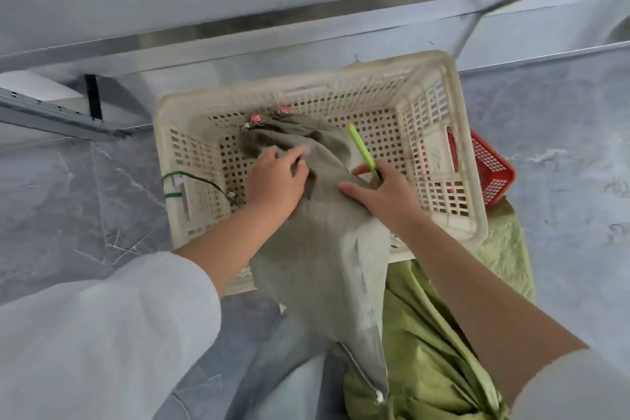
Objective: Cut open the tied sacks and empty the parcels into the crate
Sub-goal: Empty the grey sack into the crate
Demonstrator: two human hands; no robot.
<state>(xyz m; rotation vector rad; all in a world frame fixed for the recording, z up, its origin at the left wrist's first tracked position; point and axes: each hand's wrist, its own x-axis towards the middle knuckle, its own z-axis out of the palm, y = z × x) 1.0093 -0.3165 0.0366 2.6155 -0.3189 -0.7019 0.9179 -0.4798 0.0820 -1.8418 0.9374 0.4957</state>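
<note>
A grey woven sack [327,249] hangs over the near rim of a cream perforated crate [453,133], its tied mouth lying inside on the crate floor. My left hand [276,177] grips the sack fabric near the mouth. My right hand [385,194] rests on the sack a little to the right and holds a bright green cutter [361,150], which points away from me. Small red tags [255,118] show at the sack's tied end. No parcels are visible in the crate.
A green sack [433,351] lies crumpled at the lower right beside my right arm. A red mesh basket [491,170] sits behind the crate's right side. A green cord [191,177] hangs at the crate's left wall. A metal shelf frame [306,31] runs across the back.
</note>
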